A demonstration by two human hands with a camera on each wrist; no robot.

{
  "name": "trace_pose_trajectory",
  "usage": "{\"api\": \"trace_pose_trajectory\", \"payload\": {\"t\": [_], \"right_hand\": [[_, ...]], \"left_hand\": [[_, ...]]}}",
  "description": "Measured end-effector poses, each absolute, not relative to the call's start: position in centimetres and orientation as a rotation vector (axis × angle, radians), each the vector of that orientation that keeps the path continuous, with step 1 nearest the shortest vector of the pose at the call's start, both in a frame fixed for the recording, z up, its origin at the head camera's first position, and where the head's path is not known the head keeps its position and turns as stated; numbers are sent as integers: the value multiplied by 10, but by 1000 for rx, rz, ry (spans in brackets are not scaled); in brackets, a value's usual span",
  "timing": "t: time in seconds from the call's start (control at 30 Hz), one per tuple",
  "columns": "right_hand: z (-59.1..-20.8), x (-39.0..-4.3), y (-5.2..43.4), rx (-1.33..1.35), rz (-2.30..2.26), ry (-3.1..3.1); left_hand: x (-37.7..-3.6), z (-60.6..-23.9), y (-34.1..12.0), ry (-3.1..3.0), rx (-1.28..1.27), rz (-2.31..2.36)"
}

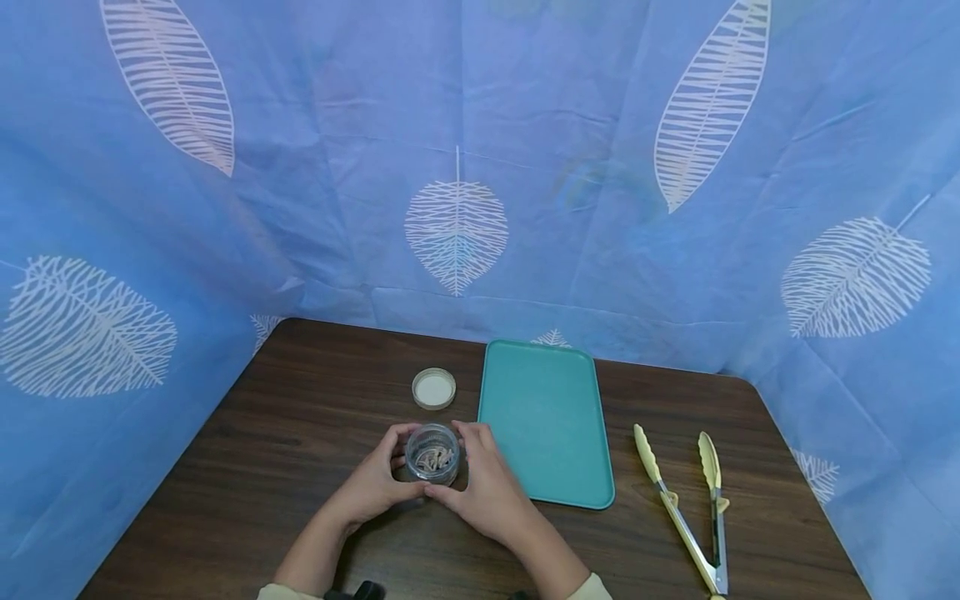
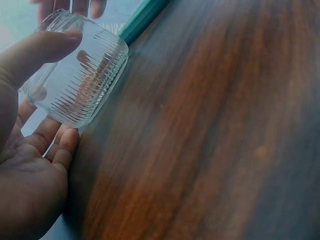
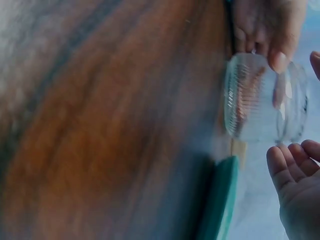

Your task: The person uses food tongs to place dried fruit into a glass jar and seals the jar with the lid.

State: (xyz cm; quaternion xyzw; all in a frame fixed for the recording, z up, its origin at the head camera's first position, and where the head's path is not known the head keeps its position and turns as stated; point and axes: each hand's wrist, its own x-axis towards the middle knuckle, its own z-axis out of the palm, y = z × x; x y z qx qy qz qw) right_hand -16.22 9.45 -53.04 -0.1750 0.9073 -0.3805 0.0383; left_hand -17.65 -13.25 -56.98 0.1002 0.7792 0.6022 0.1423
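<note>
An uncovered clear glass jar (image 1: 432, 455) with ribbed sides stands on the table, small brownish pieces inside it; their kind is not clear. My left hand (image 1: 378, 482) holds the jar from the left, its thumb (image 2: 55, 44) against the glass and its fingers curled around the far side. On the opposite side, my right hand (image 1: 491, 486) is spread around the jar with fingers fairly straight. Its fingertips (image 3: 274, 152) are right by the glass; whether they touch it I cannot tell. Beyond the jar lies a round lid (image 1: 433, 389), its pale inner face up.
A teal tray (image 1: 543, 425) lies right of the jar, close to my right hand. Farther right, spread tongs (image 1: 693, 533) with pale yellow tips rest on the dark wooden table (image 1: 247, 467). Blue leaf-patterned cloth (image 1: 562, 250) hangs behind and at both sides.
</note>
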Motion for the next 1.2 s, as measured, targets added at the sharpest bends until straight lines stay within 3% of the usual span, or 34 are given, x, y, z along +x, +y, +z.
{"api": "trace_pose_trajectory", "payload": {"t": [0.5, 1.2], "right_hand": [[-540, -171, 72, -456, -1145, 2805], [-537, -181, 78, -452, -1148, 2738]], "left_hand": [[-175, -572, -139, 2218, 214, 1755], [-177, -566, -133, 2238, 233, 1687]]}}
